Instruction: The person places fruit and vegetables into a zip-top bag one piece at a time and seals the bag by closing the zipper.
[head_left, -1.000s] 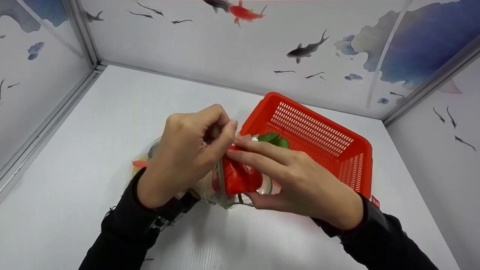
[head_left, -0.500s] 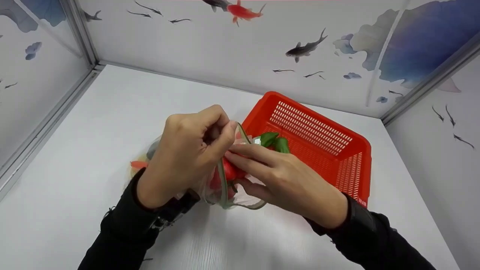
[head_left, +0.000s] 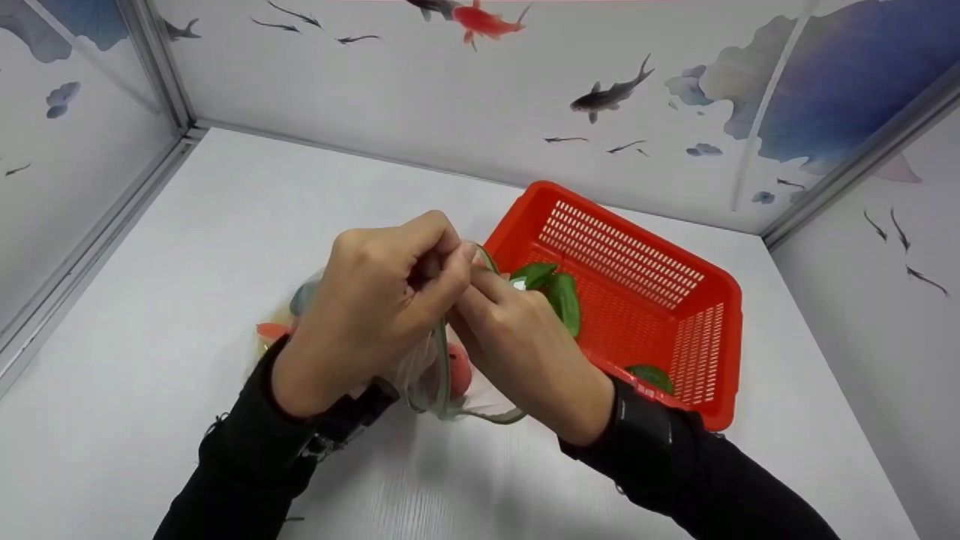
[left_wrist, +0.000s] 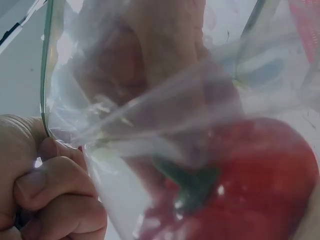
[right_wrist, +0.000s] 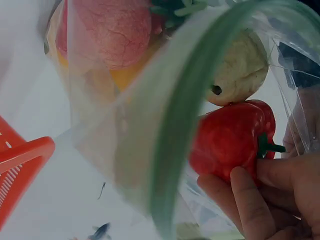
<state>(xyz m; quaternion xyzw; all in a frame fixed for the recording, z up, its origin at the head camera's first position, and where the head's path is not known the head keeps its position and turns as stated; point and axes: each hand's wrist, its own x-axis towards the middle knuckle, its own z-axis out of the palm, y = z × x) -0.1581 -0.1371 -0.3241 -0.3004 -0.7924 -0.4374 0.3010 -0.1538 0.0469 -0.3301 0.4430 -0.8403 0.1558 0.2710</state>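
My left hand [head_left: 375,307] pinches the rim of a clear zip bag [head_left: 427,379] with its thumb and curled fingers. The bag's green-edged mouth [right_wrist: 180,110] is held open toward the right. Through that mouth reaches my right hand [head_left: 517,345], its fingertips hidden in the head view. In the right wrist view its fingers grip a red bell pepper [right_wrist: 230,140] with a green stem, inside the bag. The same pepper [left_wrist: 265,175] shows through the plastic in the left wrist view. Beside it lie a pale round fruit [right_wrist: 245,70] and a reddish wrinkled round fruit [right_wrist: 117,32].
A red plastic basket [head_left: 637,225] with slotted walls stands at the back right, under my right forearm. Green pepper-like pieces [head_left: 566,304] and a dark green piece [head_left: 651,377] lie in it. Patterned panels enclose the white table [head_left: 225,202].
My right hand has moved left into the bag's mouth with the red bell pepper, which is now hidden in the head view. My left hand has stayed at the rim.
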